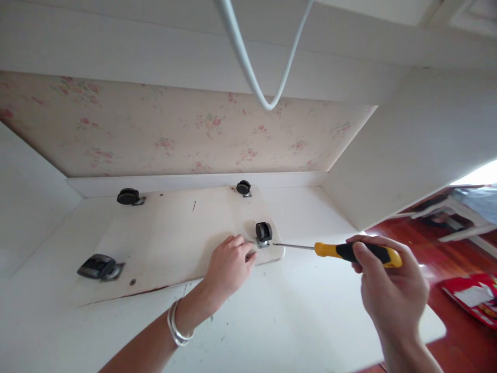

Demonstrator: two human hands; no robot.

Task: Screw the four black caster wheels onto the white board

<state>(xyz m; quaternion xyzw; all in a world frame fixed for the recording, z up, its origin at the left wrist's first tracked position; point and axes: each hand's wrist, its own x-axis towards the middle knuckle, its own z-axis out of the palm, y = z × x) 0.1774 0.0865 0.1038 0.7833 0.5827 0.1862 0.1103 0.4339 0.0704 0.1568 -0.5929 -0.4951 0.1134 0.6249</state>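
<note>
A white board (182, 233) with several black casters lies on the white surface. My right hand (392, 280) grips a screwdriver (361, 253) by its yellow and black handle. The screwdriver's thin shaft points left, its tip close beside the metal plate of the near right caster (264, 231). Curled fingers of my left hand (231, 261) rest on the board just left of that plate; whatever they pinch is hidden. The other casters are the far right caster (243, 187), the far left caster (129, 197) and the near left caster (97, 267).
A white cable (267, 103) hangs in a loop overhead. White panels stand left and right, with floral wallpaper (209, 127) behind. Beyond the white surface (303, 316), at right, are a reddish wood floor (458, 342) and a red packet (476, 298).
</note>
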